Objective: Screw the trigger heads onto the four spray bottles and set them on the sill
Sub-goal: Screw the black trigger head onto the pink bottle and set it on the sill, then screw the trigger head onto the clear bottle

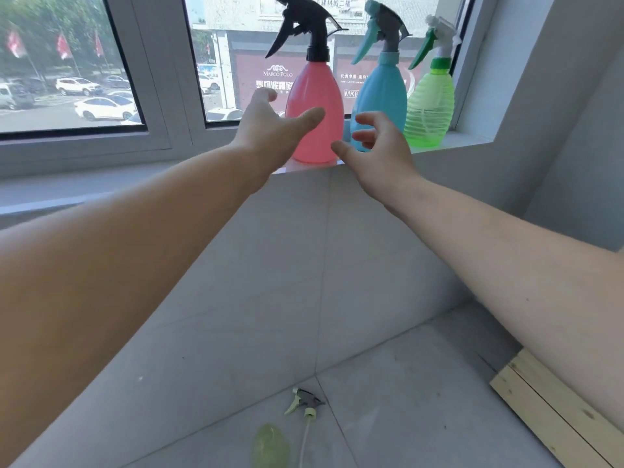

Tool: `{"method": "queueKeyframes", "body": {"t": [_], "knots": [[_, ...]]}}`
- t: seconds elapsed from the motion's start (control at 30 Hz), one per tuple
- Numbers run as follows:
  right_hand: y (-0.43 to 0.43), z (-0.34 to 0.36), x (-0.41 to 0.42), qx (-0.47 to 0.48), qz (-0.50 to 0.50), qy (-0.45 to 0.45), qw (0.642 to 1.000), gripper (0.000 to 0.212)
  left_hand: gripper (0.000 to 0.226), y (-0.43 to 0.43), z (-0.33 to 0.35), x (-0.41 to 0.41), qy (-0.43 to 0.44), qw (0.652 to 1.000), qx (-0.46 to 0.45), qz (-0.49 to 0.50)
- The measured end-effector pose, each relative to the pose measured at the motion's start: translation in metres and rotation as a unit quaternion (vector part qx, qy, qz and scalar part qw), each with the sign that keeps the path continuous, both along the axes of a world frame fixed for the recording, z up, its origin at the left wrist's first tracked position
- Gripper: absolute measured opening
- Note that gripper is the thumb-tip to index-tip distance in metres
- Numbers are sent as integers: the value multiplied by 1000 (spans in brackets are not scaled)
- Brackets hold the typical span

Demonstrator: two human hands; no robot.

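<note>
Flanking the pink bottle (315, 119) at the sill's (452, 143) front edge, both hands (270, 130) (381, 153) were spread, empty; the fourth bottle (271, 445) remained on the floor.

Along the white sill (449, 140), the pink bottle (315, 96) wears a black trigger head (305, 27), the blue bottle (380, 96) a grey-and-teal one (380, 28), and the ribbed bright green bottle (429, 106) a white head with a green lever (435, 40). On the grey tiled floor (405, 417) lie a pale yellow-green bottle (271, 445) and a grey head with a pale green lever (304, 401). Pale wooden boards (553, 410) show at the lower right corner.
</note>
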State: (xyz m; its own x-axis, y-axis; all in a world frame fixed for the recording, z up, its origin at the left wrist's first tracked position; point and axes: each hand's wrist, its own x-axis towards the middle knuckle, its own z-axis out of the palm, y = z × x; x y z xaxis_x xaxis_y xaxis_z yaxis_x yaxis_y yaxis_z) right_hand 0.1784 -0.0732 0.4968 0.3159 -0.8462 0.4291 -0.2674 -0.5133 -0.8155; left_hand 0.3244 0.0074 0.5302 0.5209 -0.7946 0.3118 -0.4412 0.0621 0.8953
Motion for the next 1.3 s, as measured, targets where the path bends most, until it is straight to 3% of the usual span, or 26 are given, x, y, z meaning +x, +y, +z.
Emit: {"method": "queueKeyframes", "body": {"t": [0.13,0.27,0.43,0.53,0.6,0.77,0.9,1.03,1.17,1.3], "knots": [[14,-21,-25,10,1,-16,1000,50,50,36,-25,-23,5,993,-118,-17],[31,-72,-53,62,3,-5,998,43,32,62,-91,-37,75,992,-36,-99],[48,-184,-75,154,2,56,986,34,62,87,-218,-23,136,956,232,-117],[57,-255,-78,223,-1,113,968,30,63,98,-284,-15,152,921,346,-97],[61,-301,-77,266,0,155,951,29,80,104,-320,-11,144,892,412,-115],[67,-387,-64,370,23,241,897,33,125,131,-393,4,81,839,492,-218],[69,-446,-37,413,20,252,875,30,152,161,-445,19,56,842,486,-227],[66,-485,-10,440,-6,244,864,40,140,174,-486,25,66,862,459,-204],[61,-503,8,437,-41,296,849,66,100,174,-509,23,53,880,438,-175],[56,-513,14,421,-52,366,828,54,84,169,-517,19,46,889,425,-162]]}}
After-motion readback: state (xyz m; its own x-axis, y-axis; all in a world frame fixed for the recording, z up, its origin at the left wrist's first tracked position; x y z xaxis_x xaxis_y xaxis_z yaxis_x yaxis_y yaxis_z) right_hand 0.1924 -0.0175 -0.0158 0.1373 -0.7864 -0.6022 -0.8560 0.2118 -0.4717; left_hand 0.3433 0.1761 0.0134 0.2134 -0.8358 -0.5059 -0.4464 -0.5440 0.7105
